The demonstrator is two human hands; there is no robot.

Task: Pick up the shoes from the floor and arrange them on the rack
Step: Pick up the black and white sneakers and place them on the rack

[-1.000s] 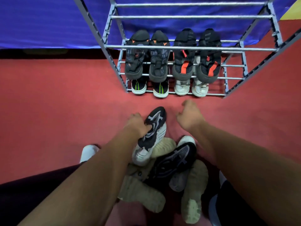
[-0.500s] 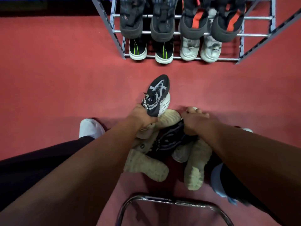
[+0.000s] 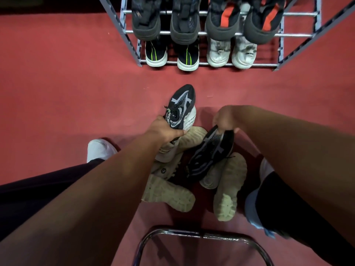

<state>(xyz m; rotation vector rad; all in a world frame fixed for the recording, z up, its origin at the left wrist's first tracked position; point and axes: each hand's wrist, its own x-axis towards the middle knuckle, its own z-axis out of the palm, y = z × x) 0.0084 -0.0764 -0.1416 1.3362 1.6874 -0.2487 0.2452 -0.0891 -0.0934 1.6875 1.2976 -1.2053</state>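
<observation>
Right hand (image 3: 226,117) is higher than half a second ago and has pulled the second dark shoe (image 3: 209,152) up from the pile. Left hand (image 3: 163,129) and its shoe are roughly unchanged.

Left to right:
- Floor (image 3: 57,83): wide bare red area on the far left, clear up to the rack post.
- White worn sneaker (image 3: 99,148) planted beside the left leg, apart from the pile.
- Left hand fingers curl round the collar of the first dark shoe (image 3: 180,108). Its toe points at the rack and its heel end is over the pile. Black knit upper, grey pattern, black laces, white sole with small print.
- Beige shoes (image 3: 169,194) lie sole-up in a heap, touching each other.
- Right hand fingers pinch the second dark shoe at the heel opening. It hangs toe-down with the same black-grey pattern. Can't tell if its lower end is clear of the heap.
- Chrome tube frame (image 3: 201,235) at the bottom edge, near the heap.

Rack (image 3: 130,45) at the top:
- Bottom tier holds a green-striped black pair (image 3: 155,54), then a white pair (image 3: 218,52), toes over the front rail.
- Narrow gap before the right post.
- Upper tier holds dark shoes overhanging its rail.
- Bare floor strip between the front rail and the first dark shoe.
</observation>
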